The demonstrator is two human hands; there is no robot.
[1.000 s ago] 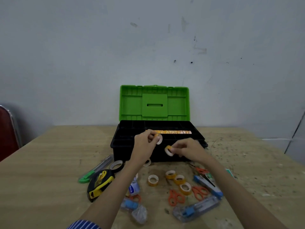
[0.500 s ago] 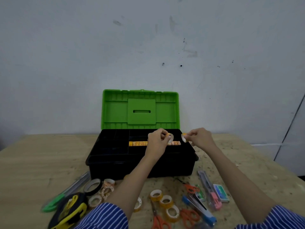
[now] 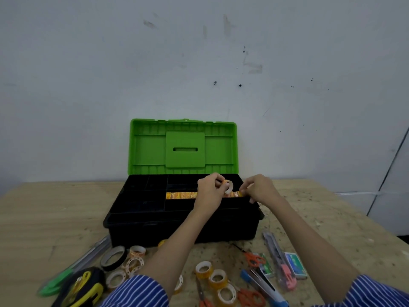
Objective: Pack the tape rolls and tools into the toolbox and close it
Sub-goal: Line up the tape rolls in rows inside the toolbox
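Head view: L hand pinches a tape roll above the tray row. R hand, fingers curled, pinches at row's right end. Toolbox w/ lid up sits near counter far edge.

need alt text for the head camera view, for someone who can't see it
Over an open black toolbox with an upright green lid, the left hand pinches a small tape roll while the right hand presses at the end of a row of orange tape rolls in the tray. More tape rolls, scissors and utility knives lie on the wooden table in front.
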